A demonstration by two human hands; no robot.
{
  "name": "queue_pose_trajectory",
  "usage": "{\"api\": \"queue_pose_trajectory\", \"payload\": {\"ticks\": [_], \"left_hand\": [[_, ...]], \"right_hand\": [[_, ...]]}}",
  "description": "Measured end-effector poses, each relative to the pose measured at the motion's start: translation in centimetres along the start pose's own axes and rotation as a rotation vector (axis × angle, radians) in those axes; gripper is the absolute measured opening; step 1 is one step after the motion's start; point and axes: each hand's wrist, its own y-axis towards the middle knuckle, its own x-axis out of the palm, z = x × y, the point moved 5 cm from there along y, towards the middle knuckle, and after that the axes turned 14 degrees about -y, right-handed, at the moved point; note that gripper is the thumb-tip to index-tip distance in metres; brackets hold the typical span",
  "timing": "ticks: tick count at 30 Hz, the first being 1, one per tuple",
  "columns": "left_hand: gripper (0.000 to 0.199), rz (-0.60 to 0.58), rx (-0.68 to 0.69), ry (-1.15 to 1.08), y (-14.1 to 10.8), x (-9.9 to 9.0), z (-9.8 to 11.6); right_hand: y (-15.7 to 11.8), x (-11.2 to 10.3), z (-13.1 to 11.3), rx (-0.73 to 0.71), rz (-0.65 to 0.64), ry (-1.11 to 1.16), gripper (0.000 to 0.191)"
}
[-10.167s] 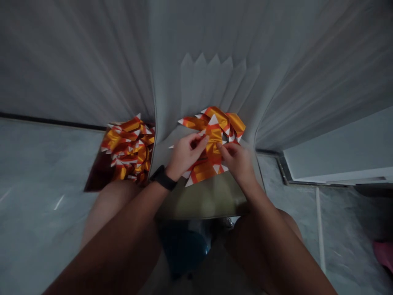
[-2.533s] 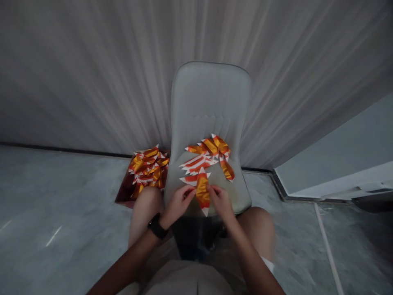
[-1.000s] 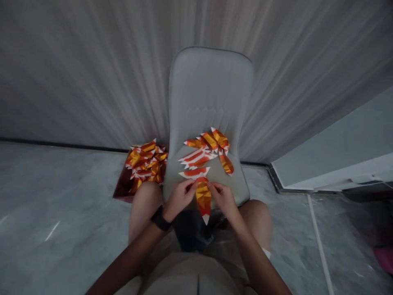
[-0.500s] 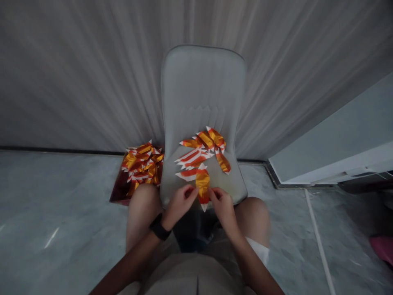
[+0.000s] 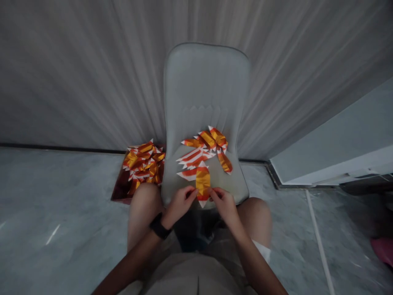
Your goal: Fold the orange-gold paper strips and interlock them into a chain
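Observation:
A gold and orange paper piece (image 5: 203, 182) with white pointed ends is held upright over the front of the grey chair seat (image 5: 227, 189). My left hand (image 5: 181, 201) pinches its left edge, and my right hand (image 5: 225, 203) pinches its right edge. Beyond it on the seat lie red-and-white striped pieces (image 5: 196, 157) and several gold and orange pieces (image 5: 207, 140), partly overlapping. One more gold piece (image 5: 225, 162) rests apart toward the right side of the seat.
On the floor left of the chair, a dark red box (image 5: 118, 191) holds a heap of similar gold pieces (image 5: 143, 159). A grey curtain (image 5: 92, 82) hangs behind the chair. At the far right lies a pink object (image 5: 383, 250).
The held piece looks flatter and straighter between my fingers, its lower tip slightly higher. Both hands keep their pinch. The view has shifted slightly.

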Motion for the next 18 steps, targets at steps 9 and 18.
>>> {"api": "queue_pose_trajectory", "payload": {"ticks": [9, 18], "left_hand": [[0.037, 0.012, 0.001, 0.005, 0.0, -0.5, 0.0], [0.037, -0.074, 0.009, 0.002, 0.2, -1.4, -0.3]], "right_hand": [[-1.1, 0.0, -0.7, -0.047, -0.037, -0.105, 0.039], [-0.4, -0.5, -0.6, -0.115, -0.143, -0.060, 0.041]]}}
